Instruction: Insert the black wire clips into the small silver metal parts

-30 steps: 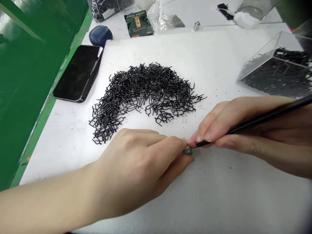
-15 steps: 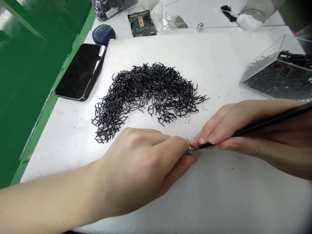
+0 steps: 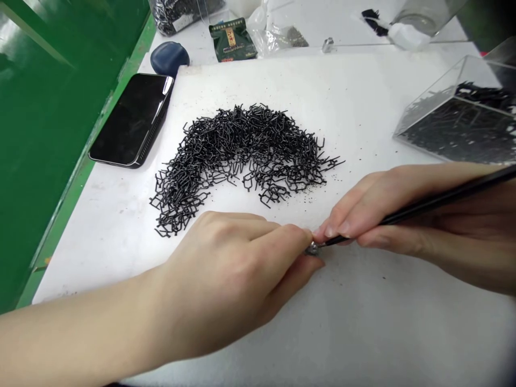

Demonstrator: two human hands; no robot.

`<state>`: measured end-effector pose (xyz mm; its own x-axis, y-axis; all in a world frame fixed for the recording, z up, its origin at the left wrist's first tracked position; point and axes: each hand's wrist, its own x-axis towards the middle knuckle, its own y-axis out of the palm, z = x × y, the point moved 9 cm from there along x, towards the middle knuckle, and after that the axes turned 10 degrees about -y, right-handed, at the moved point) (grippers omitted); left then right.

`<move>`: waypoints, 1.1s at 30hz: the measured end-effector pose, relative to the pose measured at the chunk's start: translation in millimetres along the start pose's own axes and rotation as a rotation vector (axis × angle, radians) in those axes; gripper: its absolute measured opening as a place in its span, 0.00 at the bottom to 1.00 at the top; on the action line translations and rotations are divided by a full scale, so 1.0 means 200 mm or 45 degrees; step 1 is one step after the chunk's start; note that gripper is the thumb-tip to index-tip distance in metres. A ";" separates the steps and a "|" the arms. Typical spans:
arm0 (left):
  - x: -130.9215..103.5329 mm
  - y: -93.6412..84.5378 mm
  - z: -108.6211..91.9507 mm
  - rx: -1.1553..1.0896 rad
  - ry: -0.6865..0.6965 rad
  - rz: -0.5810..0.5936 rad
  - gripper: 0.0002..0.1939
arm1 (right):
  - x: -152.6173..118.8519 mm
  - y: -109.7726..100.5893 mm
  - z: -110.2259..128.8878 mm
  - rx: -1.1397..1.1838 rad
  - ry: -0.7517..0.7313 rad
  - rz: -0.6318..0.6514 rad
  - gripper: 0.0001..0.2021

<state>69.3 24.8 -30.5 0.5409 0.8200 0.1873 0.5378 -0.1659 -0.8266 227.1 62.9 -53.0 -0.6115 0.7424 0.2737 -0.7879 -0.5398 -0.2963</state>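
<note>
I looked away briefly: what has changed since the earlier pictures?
Everything drifts slightly right in the picture, then partly back, likely from head movement. Nothing was taken up or let go. The left hand still pinches the small metal piece, the right hand still holds the black pen-shaped tool to it; the smartphone and pile of black pieces lie unchanged.

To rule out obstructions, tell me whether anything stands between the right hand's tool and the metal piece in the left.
Nothing visible does: the black tool in the right hand comes up to the metal piece pinched by the left hand. The black pile lies beyond.
</note>
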 end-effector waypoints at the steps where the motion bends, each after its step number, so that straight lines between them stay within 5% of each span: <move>1: 0.00 0.00 0.00 0.003 -0.005 -0.001 0.10 | 0.00 0.00 0.00 0.000 0.002 0.003 0.16; 21: 0.01 -0.01 0.00 0.021 0.011 -0.005 0.10 | 0.02 0.01 0.01 -0.004 -0.007 0.012 0.14; 27: 0.00 -0.02 0.00 0.023 -0.021 -0.018 0.08 | 0.02 -0.15 0.02 -0.266 0.032 -0.402 0.02; 33: -0.01 -0.03 0.00 -0.012 -0.047 -0.052 0.09 | 0.03 -0.13 0.00 -0.385 0.057 -0.384 0.03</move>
<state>64.3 23.8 -25.8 0.4942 0.8458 0.2010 0.5651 -0.1369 -0.8136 243.4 81.0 -42.9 -0.3479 0.8692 0.3512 -0.8704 -0.1602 -0.4656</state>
